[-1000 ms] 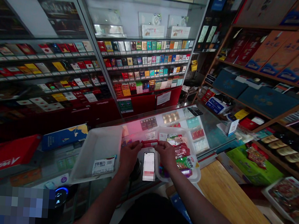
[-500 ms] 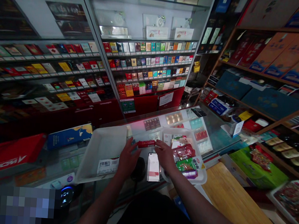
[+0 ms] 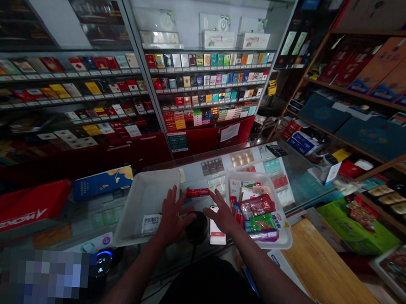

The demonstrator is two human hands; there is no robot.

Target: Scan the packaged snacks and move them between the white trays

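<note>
My left hand [image 3: 172,217] hovers open with spread fingers just above the rim of an empty-looking white plastic tray [image 3: 146,208], which holds only a printed label [image 3: 151,224]. My right hand [image 3: 221,213] is spread open over a smartphone [image 3: 217,229] and beside a second white tray [image 3: 257,211] full of packaged snacks. A small red box [image 3: 197,193] lies on the glass counter [image 3: 246,173] just beyond my fingertips, touched by neither hand. A round black object [image 3: 197,227] sits between my hands.
Glass cabinets of cigarette packs [image 3: 208,83] stand ahead and left. Wooden shelves of boxed goods [image 3: 366,108] line the right. A wooden counter top [image 3: 330,272] lies at lower right, and a green box [image 3: 358,225] lies beyond it. A glowing blue-ringed device [image 3: 103,261] sits at lower left.
Both hands have let go of the red box and moved apart, with fingers spread. The box stays on the counter. The view has shifted slightly, so everything sits a little further right.
</note>
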